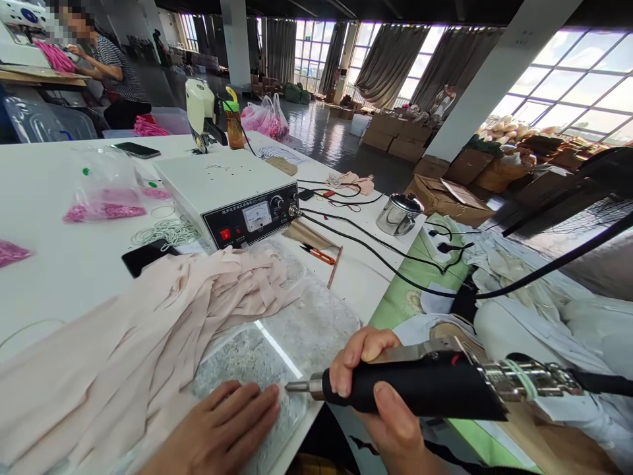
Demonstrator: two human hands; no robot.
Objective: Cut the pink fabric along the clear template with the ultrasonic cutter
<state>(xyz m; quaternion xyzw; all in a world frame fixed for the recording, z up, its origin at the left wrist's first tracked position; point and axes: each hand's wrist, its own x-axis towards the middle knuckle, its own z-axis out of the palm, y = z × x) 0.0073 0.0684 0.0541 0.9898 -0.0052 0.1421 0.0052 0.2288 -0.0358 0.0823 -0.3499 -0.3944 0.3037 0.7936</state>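
My right hand (380,389) is wrapped round a black handheld tool (415,386) with a metal tip and a cable at its rear. The tip points left and ends beside the fingertips of my left hand (225,425). That hand lies flat, fingers stretched, on a clear sheet over a grey speckled board (247,359); a small piece of pale cloth shows at its fingertips. Long pale pink fabric strips (163,310) are heaped to the left and behind it. Beyond the heap stands a white control box (232,191) with a dial and red switch.
Orange snips (319,254), a metal mug (399,214), black cables and a dark phone (148,257) lie around the box. Pink-filled bags (106,198) are at left. White fabric piles (534,330) lie at right. A person in a striped shirt (111,59) sits far left.
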